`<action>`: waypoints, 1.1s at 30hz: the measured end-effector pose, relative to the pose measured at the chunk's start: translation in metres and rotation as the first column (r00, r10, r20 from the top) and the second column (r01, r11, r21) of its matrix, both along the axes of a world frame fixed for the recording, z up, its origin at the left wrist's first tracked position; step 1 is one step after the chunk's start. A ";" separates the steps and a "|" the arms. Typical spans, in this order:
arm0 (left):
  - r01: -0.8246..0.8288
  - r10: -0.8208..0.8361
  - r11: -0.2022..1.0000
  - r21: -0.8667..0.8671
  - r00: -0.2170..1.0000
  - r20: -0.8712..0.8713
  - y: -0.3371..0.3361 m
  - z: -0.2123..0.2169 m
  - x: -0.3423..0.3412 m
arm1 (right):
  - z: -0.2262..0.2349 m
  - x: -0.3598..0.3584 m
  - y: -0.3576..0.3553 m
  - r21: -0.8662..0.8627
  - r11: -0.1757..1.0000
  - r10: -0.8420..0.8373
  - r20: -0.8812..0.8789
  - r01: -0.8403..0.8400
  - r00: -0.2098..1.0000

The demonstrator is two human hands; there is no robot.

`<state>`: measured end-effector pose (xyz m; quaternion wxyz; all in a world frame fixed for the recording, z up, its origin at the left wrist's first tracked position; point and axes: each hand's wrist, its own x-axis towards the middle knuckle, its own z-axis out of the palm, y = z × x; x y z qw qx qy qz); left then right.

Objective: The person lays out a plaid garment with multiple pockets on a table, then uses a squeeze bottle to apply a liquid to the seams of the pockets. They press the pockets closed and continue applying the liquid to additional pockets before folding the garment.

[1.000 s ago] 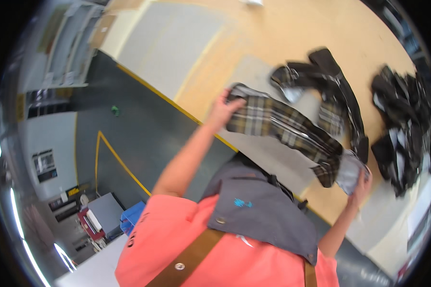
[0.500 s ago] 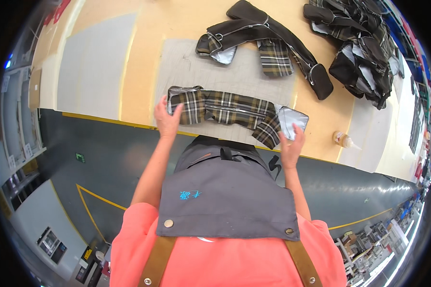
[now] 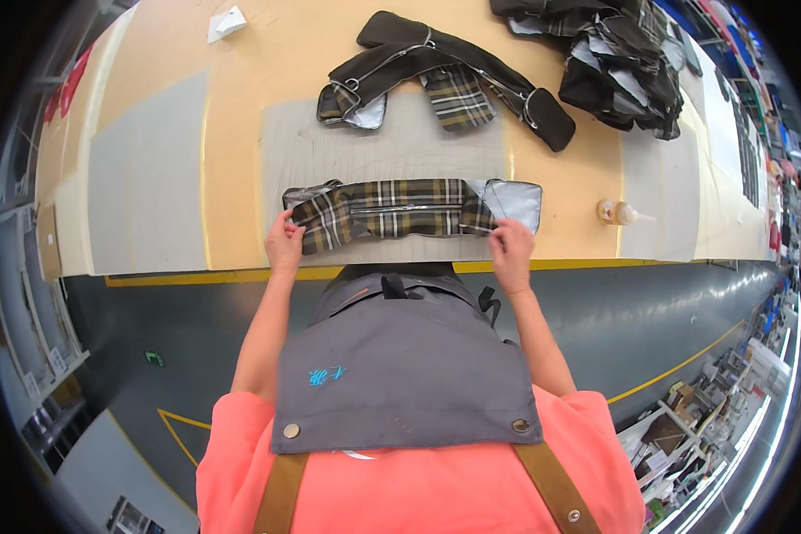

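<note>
A long plaid sewn bag piece with a zip along its middle lies across the table's near edge. Silvery lining shows at its right end, and some at its left. My left hand pinches the lower corner of the plaid flap at the left end. At the other end, my right hand has its fingers closed on the edge of the short plaid flap, just below the silvery lining. The fingertips of both hands partly cover the cloth they grip.
Beyond the piece lie black sewn bag parts with zips and a plaid flap. A heap of similar parts is at the far right. A small bottle with a pointed tip lies to the right. A white paper piece sits at the far left.
Both hands have gone from open beside the piece to gripping its end flaps. The right flap, which hung down over the near edge, is now raised and the piece lies straighter. The view has shifted.
</note>
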<state>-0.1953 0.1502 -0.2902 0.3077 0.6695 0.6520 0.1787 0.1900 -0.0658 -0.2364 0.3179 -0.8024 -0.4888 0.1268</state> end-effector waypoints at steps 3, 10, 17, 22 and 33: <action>0.047 -0.044 0.998 0.031 0.995 -0.086 0.001 0.002 -0.001 | -0.016 0.044 -0.010 0.055 0.868 -0.317 -0.703 0.493 0.637; 0.042 -0.016 0.984 0.171 0.988 -0.153 -0.002 0.020 -0.005 | -0.019 0.068 0.000 -0.189 0.745 -0.186 -0.980 0.640 -0.073; -0.400 0.545 0.835 -0.378 0.696 0.467 0.013 -0.006 0.005 | -0.047 0.069 -0.004 -0.172 0.782 -0.433 -0.840 0.599 0.325; -0.429 0.515 0.855 -0.292 0.768 0.380 0.017 -0.018 0.006 | -0.059 0.074 -0.007 -0.202 0.757 -0.476 -0.822 0.622 0.312; 0.147 -0.129 0.989 -0.006 0.888 0.441 -0.028 0.061 0.146 | -0.005 -0.052 0.076 0.142 0.989 0.014 -0.334 0.036 0.942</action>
